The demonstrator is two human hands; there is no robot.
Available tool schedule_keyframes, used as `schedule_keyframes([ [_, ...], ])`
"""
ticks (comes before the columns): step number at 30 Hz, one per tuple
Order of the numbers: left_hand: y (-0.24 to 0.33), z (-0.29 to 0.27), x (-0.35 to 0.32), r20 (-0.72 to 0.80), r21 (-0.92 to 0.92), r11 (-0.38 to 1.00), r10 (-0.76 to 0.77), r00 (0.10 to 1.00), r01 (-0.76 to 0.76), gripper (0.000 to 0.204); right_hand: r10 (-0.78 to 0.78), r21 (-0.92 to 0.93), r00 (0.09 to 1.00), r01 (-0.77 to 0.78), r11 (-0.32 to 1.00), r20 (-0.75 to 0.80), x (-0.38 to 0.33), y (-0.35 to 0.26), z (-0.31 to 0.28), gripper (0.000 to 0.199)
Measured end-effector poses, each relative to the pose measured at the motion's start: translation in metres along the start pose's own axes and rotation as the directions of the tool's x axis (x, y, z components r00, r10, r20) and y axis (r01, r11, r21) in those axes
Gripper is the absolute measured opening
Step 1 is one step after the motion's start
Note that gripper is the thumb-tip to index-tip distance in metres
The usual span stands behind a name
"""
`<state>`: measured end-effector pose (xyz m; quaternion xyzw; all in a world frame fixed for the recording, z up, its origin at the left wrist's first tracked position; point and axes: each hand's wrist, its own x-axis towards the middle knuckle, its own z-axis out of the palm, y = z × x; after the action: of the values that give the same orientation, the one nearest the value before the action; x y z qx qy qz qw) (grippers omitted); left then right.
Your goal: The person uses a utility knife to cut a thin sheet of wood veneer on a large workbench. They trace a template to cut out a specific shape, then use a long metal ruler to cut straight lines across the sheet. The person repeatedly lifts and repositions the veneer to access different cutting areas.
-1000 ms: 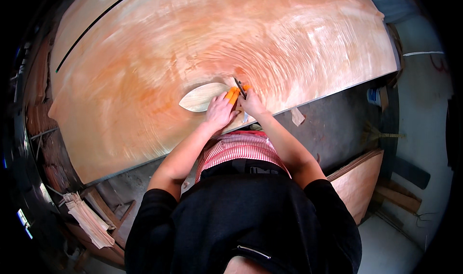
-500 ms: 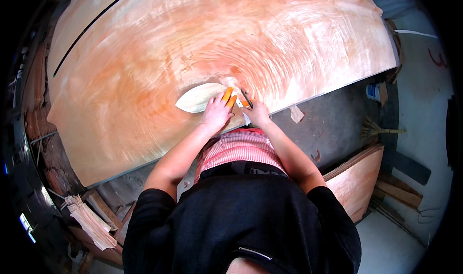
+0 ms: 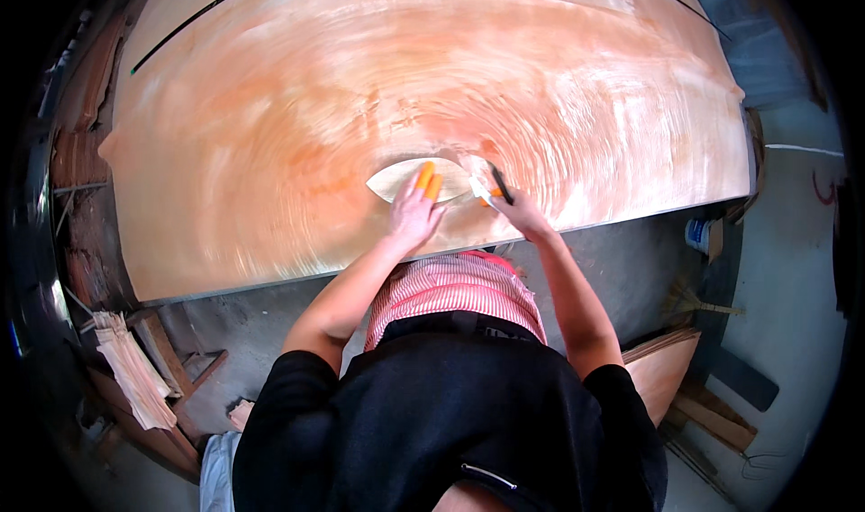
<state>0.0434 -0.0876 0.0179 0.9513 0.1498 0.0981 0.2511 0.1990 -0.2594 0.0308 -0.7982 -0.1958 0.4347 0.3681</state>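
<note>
A large sheet of pale orange-brown wood veneer (image 3: 270, 152) lies before me. On it, close to the near edge, rests a leaf-shaped piece of paler veneer (image 3: 386, 183). My left hand (image 3: 415, 215) lies flat over the middle of that piece, its fingers stretched out, two wrapped in orange coverings. In my right hand (image 3: 523, 213), just right of the piece's pointed end, is a slim dark tool (image 3: 501, 182); its exact kind is unclear. A small white scrap (image 3: 479, 188) shows by the right fingers, which also carry some orange covering; whether they grip it is unclear.
Dark strips (image 3: 203, 17) cross the sheet's far left and far right. Stacked rough wood stands at the left, with a bundle of veneer offcuts (image 3: 135, 368). Beyond the right edge are a white-and-blue bucket (image 3: 696, 234), a straw broom (image 3: 689, 300) and leaning panels (image 3: 665, 372).
My hands have drawn apart: the left has shifted onto the middle of the leaf-shaped piece, the right has moved rightward with the dark tool. The whole view has turned and shifted.
</note>
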Motion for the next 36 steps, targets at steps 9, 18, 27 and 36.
schedule_keyframes([
  [9,-0.029,-0.017,-0.009,-0.116,-0.093,0.994,-0.060,0.991,0.049,0.045,-0.011,0.095,0.997,0.019,0.995,-0.082,0.073,-0.056,0.092,0.018],
  [18,-0.036,-0.019,0.015,0.195,0.313,0.949,-0.041,0.980,-0.023,0.026,0.187,0.195,0.982,-0.189,0.962,0.032,0.050,-0.075,0.081,0.022],
  [27,-0.032,-0.024,0.021,0.250,0.349,0.935,-0.024,0.968,-0.067,0.030,0.093,-0.579,0.985,0.010,0.815,0.148,0.070,-0.052,0.021,0.018],
  [36,-0.027,-0.013,-0.038,0.066,0.021,0.986,0.166,0.984,-0.168,0.047,0.199,0.161,0.969,-0.222,0.962,0.149,0.000,-0.007,0.095,0.024],
])
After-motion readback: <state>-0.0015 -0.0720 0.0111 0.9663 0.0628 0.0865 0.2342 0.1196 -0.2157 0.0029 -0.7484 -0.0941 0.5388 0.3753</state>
